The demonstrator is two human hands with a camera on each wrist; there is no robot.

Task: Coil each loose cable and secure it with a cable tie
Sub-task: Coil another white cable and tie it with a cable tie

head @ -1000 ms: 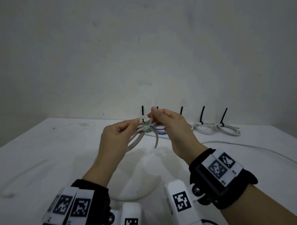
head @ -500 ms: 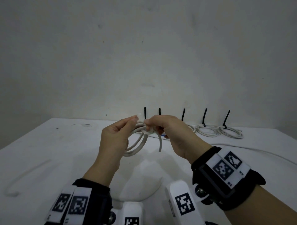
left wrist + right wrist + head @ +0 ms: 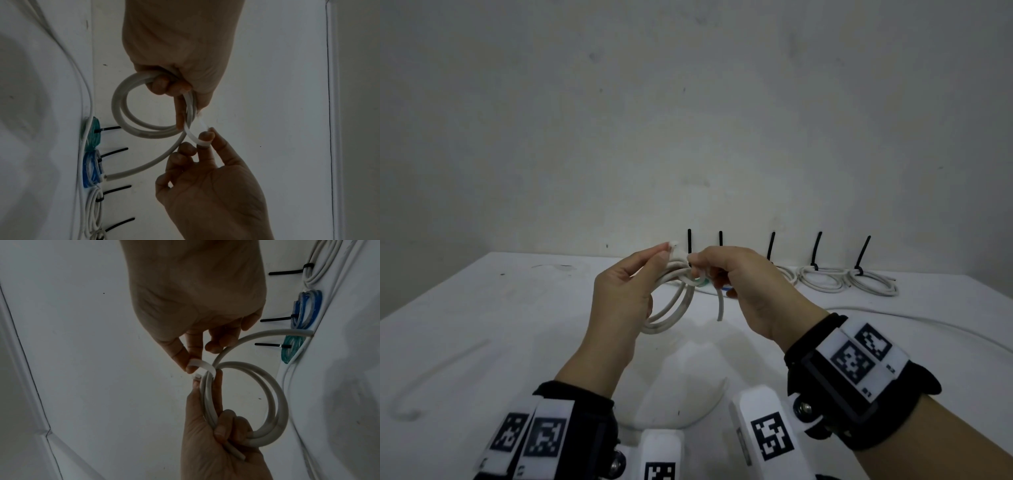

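Note:
A white cable coil (image 3: pixel 671 308) hangs in the air above the white table (image 3: pixel 517 325). My left hand (image 3: pixel 666 255) grips its top between thumb and fingers; lower fingers curl through the loops in the left wrist view (image 3: pixel 123 105). A white cable tie (image 3: pixel 203 365) bends over the bundled strands, and my right hand (image 3: pixel 693 265) pinches its tail between thumb and index finger. The tie's head sits by my left fingertips (image 3: pixel 218 378). One free end of the cable (image 3: pixel 720 308) dangles below my right hand.
Along the back wall lie tied coils with black ties sticking up: a green coil (image 3: pixel 292 348), a blue coil (image 3: pixel 306 311) and white coils (image 3: pixel 818 277). A long loose white cable (image 3: pixel 893 322) runs across the right side; another (image 3: pixel 431 377) lies at left.
My right hand has rolled forward and down, bending the white tie over the coil's strands. Both hands and the coil sit slightly lower than a second ago.

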